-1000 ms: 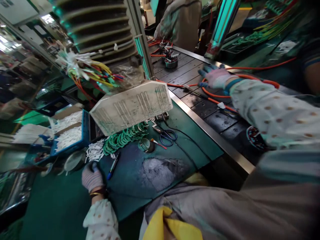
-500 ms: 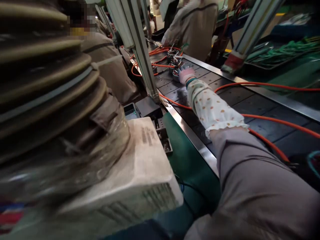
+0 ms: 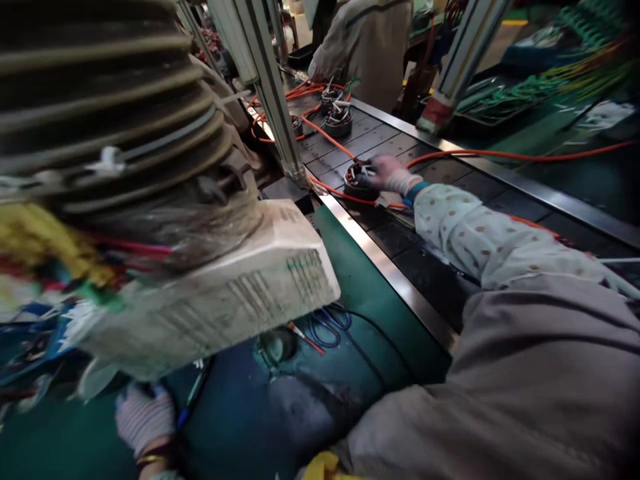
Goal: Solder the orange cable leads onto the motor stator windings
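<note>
My right hand, in a glove and a polka-dot sleeve cover, reaches over the conveyor. Its fingers are closed on the near side of a round motor stator with wires in its middle. Farther along the belt stand several similar wired stators. At the lower left, my left hand, in a striped glove, rests on the green mat with its fingers apart and nothing visible in it. A thin blue-tipped tool lies just right of it.
A big ribbed hose and a worn white box-shaped base block the left side. Orange hoses cross the conveyor. A metal post rises at its edge. A co-worker is at the far side.
My right hand has drawn a stator nearer along the belt, away from the others. The view has shifted, and my left hand now shows at the lower left.
</note>
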Demonstrator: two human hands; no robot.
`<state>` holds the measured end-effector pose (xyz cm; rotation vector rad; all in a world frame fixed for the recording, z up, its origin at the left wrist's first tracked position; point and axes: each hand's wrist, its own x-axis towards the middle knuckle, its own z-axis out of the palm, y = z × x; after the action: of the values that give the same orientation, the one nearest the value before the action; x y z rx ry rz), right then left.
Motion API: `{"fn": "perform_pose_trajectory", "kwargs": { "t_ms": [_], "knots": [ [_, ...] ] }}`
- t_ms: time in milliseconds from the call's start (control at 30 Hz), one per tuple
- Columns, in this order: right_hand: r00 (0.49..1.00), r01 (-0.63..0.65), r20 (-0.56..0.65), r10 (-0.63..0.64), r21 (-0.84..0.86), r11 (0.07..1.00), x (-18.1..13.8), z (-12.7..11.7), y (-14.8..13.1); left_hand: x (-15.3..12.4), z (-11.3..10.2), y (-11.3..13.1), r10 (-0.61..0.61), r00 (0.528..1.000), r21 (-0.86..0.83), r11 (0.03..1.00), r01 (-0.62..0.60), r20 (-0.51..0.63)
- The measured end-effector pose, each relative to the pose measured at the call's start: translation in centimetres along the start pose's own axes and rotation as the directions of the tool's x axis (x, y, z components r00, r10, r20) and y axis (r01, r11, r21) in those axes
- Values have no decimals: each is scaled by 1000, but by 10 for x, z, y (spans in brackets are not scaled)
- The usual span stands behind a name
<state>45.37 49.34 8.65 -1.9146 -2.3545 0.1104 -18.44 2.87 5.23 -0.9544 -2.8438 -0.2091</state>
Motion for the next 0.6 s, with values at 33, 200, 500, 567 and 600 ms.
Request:
{"fn": "perform_pose_trajectory", "kwargs": {
  "t_ms": [33, 200, 500, 567, 600],
  "knots": [
    [1000, 10, 27, -10, -4, 1000, -19, 5, -8, -3, 0, -6, 35, 999, -30, 999, -34, 19],
    [998, -54, 42, 56, -38, 998, -102, 7, -41, -15, -13, -13, 136, 989, -137, 982, -128, 51],
    [829, -558, 82, 554, 55, 828, -272, -35, -9, -10, -13, 2, 42, 998, -269, 963, -30, 41],
    [781, -624, 59, 622, 120, 772, -291, -52, -4, -9, -11, 3, 34, 998, -279, 960, -19, 50],
    [772, -624, 25, 635, 217, 751, -298, -62, -4, -9, -11, 4, 38, 998, -288, 957, -20, 56]
  ]
}}
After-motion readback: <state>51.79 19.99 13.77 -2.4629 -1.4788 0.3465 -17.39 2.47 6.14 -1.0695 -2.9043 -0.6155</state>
